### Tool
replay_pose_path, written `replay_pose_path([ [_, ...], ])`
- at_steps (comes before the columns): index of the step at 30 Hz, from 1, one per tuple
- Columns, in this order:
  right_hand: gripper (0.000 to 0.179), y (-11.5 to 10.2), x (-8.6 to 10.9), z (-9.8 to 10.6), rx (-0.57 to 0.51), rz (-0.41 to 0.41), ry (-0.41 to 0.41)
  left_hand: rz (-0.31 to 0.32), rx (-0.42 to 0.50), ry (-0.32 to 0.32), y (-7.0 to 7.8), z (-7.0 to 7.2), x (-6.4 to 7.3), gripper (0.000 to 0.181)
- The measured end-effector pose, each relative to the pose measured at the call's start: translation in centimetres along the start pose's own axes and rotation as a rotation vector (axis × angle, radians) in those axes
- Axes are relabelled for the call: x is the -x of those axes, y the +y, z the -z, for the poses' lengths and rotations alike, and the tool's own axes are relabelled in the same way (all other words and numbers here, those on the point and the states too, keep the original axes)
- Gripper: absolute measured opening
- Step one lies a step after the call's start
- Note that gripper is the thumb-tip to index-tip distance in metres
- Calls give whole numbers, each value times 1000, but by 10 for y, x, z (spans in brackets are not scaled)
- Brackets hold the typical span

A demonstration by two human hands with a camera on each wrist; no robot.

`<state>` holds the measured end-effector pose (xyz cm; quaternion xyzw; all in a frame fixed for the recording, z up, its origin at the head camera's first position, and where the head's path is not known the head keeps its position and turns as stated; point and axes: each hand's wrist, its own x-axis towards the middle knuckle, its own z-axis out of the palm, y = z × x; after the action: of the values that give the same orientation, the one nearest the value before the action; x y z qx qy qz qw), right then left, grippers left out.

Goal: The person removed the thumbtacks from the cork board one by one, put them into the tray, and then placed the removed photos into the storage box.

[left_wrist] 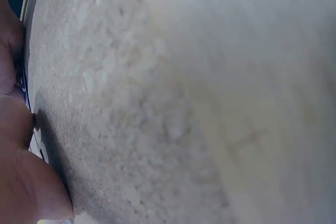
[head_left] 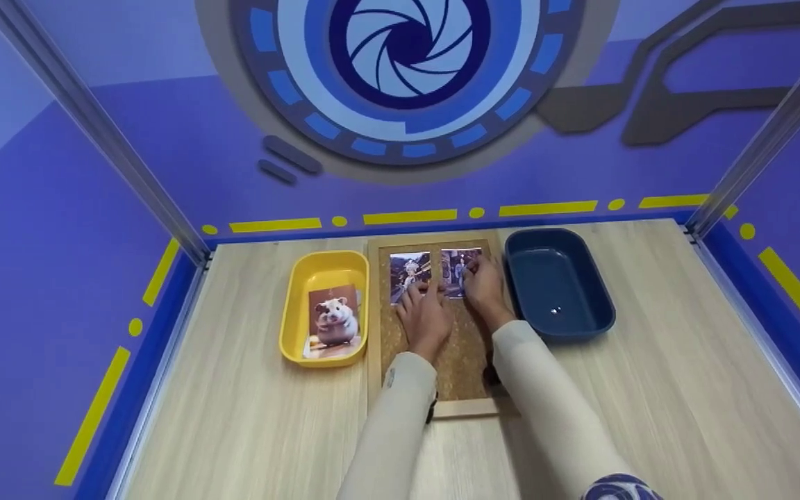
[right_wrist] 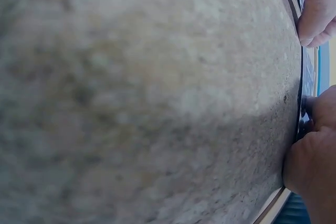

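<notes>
Blue-violet panels (head_left: 60, 278) enclose a pale wooden table (head_left: 678, 382). Head view: a cork board (head_left: 466, 347) lies beneath both hands. The left hand (head_left: 428, 316) rests, fingers extended, at the lower edge of the left photo (head_left: 403, 269). The right hand (head_left: 487, 288) bends its fingers at the right edge of the right photo (head_left: 453, 262); any pinch cannot be confirmed. Left of the left hand, a yellow tray (head_left: 287, 323) holds a hamster photo (head_left: 336, 323); just right of the right hand stands a blue tray (head_left: 546, 278). Photos should handle as light, flexible, easily creased sheets: hold by the edges. Left wrist view: cork extends beside the left hand; its fingertips are hidden. Right wrist view: the right hand meets a photo seen nearly edge-on.
</notes>
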<state>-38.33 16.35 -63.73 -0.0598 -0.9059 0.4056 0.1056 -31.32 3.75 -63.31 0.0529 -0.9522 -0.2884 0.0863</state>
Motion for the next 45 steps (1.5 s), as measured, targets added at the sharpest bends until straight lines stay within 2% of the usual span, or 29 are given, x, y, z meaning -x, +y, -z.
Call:
replay_pose_path([
  [14, 11, -2, -6, -4, -29, -44, -13, 30, 26, -5, 1, 2, -1, 18],
  [24, 11, -1, -10, -4, -5, 9, 50, 50, 29, -21, 3, 0, -2, 18],
  [30, 10, -4, -13, -5, -12, 18, 52, 51, 35, -1, 2, 0, -3, 19],
  [39, 12, -6, -16, -6, -24, -37, 18, 33, 87, -29, 3, 7, -2, 21],
  [45, 17, -8, -14, -6, -35, -57, 7, 34, 69, -48, 1, 7, -2, 22],
])
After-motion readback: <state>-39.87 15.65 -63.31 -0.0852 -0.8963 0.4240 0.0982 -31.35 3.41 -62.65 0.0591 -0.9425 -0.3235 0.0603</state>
